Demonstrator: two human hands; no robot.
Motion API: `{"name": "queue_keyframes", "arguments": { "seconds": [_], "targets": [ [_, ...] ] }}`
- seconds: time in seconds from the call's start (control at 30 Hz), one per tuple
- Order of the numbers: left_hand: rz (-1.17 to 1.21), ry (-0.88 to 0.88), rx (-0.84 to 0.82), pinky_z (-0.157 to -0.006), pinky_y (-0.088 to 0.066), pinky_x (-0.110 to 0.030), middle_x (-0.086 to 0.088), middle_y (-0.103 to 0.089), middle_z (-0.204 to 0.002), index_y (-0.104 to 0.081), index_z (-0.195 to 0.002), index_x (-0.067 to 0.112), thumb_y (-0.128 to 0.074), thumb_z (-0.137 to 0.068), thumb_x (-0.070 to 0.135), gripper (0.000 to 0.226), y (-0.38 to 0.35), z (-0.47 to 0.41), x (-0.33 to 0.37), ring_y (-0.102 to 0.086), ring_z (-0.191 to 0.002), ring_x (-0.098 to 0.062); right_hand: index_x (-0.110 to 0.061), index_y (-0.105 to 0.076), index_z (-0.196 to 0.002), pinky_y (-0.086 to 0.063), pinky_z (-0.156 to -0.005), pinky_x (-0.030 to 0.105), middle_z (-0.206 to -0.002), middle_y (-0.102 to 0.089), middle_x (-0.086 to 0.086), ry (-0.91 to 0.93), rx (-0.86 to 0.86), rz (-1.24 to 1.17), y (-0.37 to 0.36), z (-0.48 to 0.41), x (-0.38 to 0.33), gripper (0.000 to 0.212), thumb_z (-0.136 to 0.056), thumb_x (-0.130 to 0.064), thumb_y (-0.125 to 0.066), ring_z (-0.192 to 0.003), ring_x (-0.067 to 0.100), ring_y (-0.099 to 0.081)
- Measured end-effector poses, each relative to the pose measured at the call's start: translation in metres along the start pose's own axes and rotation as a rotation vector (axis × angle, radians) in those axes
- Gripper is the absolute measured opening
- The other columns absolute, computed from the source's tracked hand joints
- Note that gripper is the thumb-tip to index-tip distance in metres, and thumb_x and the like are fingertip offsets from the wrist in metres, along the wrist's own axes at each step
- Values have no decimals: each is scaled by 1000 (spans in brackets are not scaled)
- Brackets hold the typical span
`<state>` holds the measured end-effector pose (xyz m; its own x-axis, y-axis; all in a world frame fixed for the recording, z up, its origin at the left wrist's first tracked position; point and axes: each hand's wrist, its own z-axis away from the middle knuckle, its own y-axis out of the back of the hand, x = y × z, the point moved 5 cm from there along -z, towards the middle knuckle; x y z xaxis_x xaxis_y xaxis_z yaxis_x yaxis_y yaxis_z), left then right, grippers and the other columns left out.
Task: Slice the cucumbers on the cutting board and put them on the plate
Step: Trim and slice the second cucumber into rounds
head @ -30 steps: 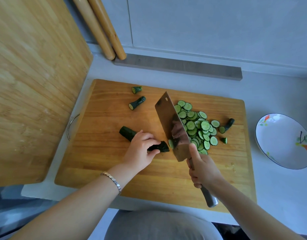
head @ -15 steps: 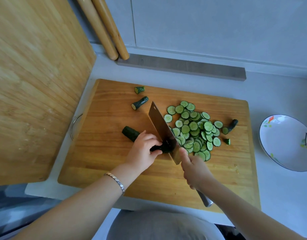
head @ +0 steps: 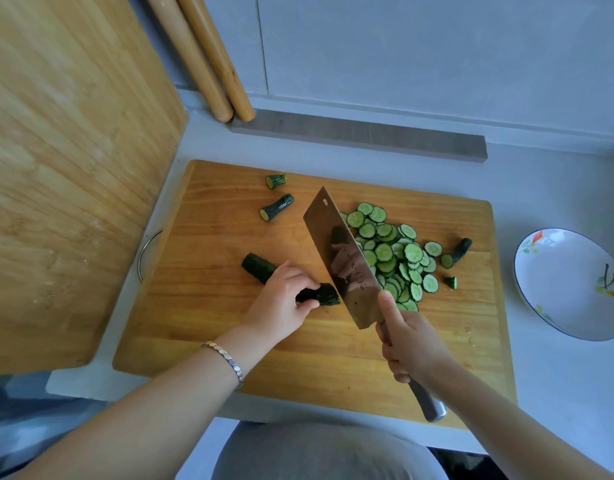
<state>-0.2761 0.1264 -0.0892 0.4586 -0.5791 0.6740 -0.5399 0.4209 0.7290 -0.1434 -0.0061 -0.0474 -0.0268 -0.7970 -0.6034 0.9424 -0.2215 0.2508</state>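
Right hand [head: 412, 344], near edge of cutting board [head: 212, 323]: fingers wrapped round cleaver [head: 343, 261] handle, one finger laid straight up the blade's flat.
Left hand [head: 281, 303], mid-board: fingers curled over cucumber [head: 260, 268], pinning it flat; both dark ends stick out.
Blade tilted, edge just beside the cucumber's right end; contact unclear.
Cucumber slices [head: 392, 254]: heap on board, right of blade.
Stubs [head: 277, 211]: board's far-left part.
Plate [head: 558, 271]: on counter off board's right side, holding no slices.
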Motion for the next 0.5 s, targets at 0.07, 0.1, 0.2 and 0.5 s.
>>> {"name": "queue_keyframes", "arguments": {
  "seconds": [0.07, 0.1, 0.2, 0.5],
  "targets": [
    [-4, 1, 4, -107, -23, -35, -6, -67, -87, -70, -87, 5, -80, -66, 5, 24, 0, -1, 0, -61, -90, -23, -15, -32, -59, -24, -39, 17, -41, -26, -5, 13, 1, 29, -1, 2, -2, 55, -92, -58, -30, -33, 11, -22],
    [-3, 3, 7, -107, -22, -34, -6, -67, -87, -70, -87, 5, -80, -66, 5, 23, 0, 0, 0, -61, -91, -22, -14, -33, -60, -25, -38, 17, -41, -27, -5, 17, 5, 45, -2, 2, -2, 54, -92, -58, -31, -33, 11, -23],
    [13, 6, 11, -106, -22, -33, -6, -67, -87, -70, -87, 4, -79, -66, 4, 22, 0, 0, 1, -61, -91, -24, -13, -38, -61, -26, -39, 18, -41, -30, -5, 29, 20, 107, -4, 0, 0, 55, -92, -58, -31, -32, 10, -26],
    [6, -1, 20, -105, -23, -35, -7, -67, -88, -71, -87, 3, -79, -65, 2, 23, 0, -1, 2, -62, -89, -25, -16, -35, -67, -28, -49, 27, -50, -30, -2, 46, 47, 236, -19, -23, 4, 55, -89, -66, -27, -43, 15, -27]
  ]
}}
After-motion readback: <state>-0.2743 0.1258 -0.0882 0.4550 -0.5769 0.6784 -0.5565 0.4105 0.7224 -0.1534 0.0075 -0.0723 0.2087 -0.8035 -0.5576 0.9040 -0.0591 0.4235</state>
